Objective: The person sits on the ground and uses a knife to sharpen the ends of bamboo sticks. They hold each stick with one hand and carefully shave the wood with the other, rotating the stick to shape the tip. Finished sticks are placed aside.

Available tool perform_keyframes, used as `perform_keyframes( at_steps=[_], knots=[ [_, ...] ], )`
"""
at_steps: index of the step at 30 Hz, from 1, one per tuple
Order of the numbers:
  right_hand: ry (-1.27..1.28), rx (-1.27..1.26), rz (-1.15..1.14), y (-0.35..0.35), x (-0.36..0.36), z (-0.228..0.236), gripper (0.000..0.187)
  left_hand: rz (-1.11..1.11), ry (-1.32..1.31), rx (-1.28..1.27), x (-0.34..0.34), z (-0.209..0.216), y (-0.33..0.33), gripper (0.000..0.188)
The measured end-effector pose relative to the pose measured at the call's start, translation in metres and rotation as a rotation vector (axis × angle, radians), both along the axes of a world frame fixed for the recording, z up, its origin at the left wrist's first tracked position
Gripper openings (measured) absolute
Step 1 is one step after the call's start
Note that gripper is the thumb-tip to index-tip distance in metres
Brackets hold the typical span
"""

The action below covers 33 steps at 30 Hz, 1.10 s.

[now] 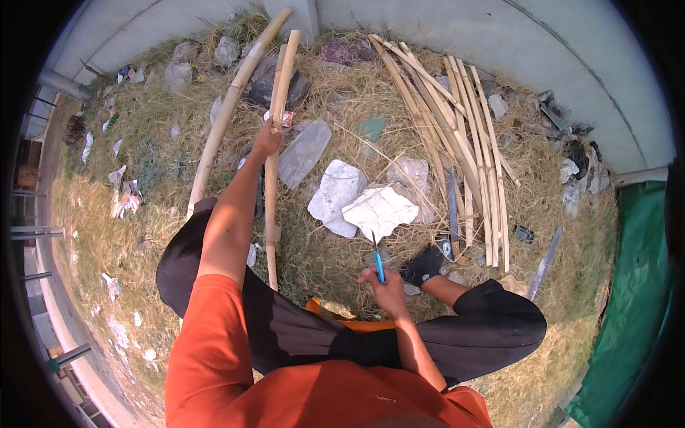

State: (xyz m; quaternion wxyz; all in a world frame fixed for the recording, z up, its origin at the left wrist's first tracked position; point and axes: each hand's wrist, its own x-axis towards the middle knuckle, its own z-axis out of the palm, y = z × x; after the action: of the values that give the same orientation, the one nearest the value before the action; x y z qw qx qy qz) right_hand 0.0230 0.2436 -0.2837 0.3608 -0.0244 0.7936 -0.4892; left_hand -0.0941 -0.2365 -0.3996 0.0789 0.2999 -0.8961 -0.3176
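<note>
My left hand (267, 140) is stretched out ahead and closed round a split bamboo piece (271, 189), which stands lengthwise beside my left leg. A second split piece seems to lie against it near the far end. My right hand (389, 292) rests low in front of me, wrapped round a small knife (378, 266) with a blue handle. Its thin dark blade points away from me, toward a white broken slab (380, 210). To the left of the held piece lies a thick round bamboo pole (227, 114).
Several split bamboo strips (479, 153) lie at the right. A long blade (452, 203) lies by my sandalled foot (427, 266); a grey metal strip (545, 264) is farther right. Dry grass holds stones and litter. A pale wall (457, 28) and green sheet (628, 299) border the ground.
</note>
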Motion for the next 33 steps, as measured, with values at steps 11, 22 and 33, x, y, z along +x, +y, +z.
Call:
perform_keyframes(
  at_steps=[11, 22, 33],
  knots=[
    [0.783, 0.591, -0.517, 0.085, -0.242, -0.061, 0.014, 0.252, -0.503, -0.361, 0.002, -0.004, 0.044, 0.087],
    [0.702, 0.916, -0.211, 0.153, -0.324, -0.144, 0.037, -0.063, -0.218, -0.293, -0.001, 0.183, -0.063, 0.045],
    [0.937, 0.908, -0.024, 0.151, -0.310, -0.169, 0.023, -0.095, -0.066, -0.117, 0.012, 0.343, 0.093, 0.035]
  ],
)
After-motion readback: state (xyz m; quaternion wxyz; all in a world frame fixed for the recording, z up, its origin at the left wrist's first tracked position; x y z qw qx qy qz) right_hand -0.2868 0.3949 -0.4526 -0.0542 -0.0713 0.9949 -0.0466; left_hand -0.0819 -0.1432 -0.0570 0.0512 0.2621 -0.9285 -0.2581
